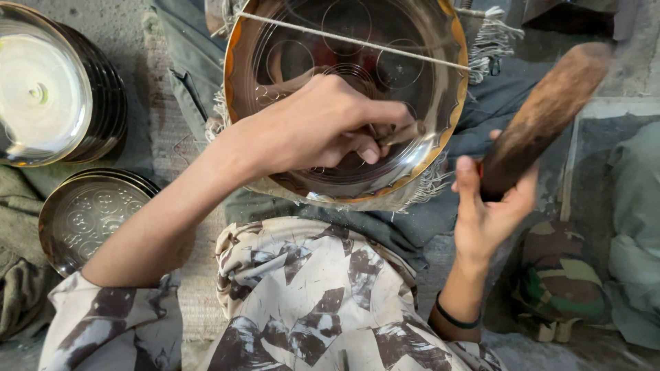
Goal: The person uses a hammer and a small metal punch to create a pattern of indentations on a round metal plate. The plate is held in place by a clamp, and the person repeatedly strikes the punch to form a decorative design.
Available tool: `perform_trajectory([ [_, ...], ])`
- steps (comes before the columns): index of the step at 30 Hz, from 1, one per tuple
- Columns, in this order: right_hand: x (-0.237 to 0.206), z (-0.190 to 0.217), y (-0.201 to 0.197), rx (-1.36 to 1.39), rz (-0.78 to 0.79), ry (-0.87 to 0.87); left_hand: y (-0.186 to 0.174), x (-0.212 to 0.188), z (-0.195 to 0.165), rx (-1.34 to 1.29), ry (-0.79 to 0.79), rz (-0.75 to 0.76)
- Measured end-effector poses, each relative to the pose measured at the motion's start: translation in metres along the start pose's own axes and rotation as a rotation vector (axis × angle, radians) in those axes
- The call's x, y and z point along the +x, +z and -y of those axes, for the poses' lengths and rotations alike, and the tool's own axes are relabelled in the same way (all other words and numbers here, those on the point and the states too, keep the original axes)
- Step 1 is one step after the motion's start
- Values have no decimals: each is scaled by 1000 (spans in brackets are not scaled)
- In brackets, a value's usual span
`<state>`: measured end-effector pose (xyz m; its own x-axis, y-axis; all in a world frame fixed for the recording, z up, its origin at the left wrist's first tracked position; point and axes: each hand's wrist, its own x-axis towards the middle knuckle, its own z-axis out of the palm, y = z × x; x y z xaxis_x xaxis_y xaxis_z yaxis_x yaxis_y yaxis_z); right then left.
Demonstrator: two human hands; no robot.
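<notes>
A round brass plate [344, 41] with engraved circles rests tilted on my lap, a thin string stretched across its top. My left hand [323, 127] lies over the plate's lower part, fingers pinched on a small metal chisel [402, 132] whose tip touches the plate's surface. To the right of the plate, my right hand [491, 206] grips the lower end of a thick brown wooden mallet [543, 113], raised and blurred. A black band circles that wrist.
A stack of shiny metal plates [48, 89] stands at the upper left. Below it lies an engraved plate [86, 216] on a stack. Grey-green cloth [17, 288] is at the left edge, and a camouflage cloth bundle [560, 282] at the lower right.
</notes>
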<state>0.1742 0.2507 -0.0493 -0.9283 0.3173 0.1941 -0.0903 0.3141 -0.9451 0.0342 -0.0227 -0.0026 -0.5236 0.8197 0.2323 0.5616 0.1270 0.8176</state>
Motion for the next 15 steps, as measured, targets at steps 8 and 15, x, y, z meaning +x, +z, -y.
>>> perform_trajectory([
  [8, 6, 12, -9, -409, 29, -280, 2, 13, 0, 159, 83, 88],
  [15, 16, 16, -9, -746, 142, -504, 4, 15, -2, 267, 48, 138],
])
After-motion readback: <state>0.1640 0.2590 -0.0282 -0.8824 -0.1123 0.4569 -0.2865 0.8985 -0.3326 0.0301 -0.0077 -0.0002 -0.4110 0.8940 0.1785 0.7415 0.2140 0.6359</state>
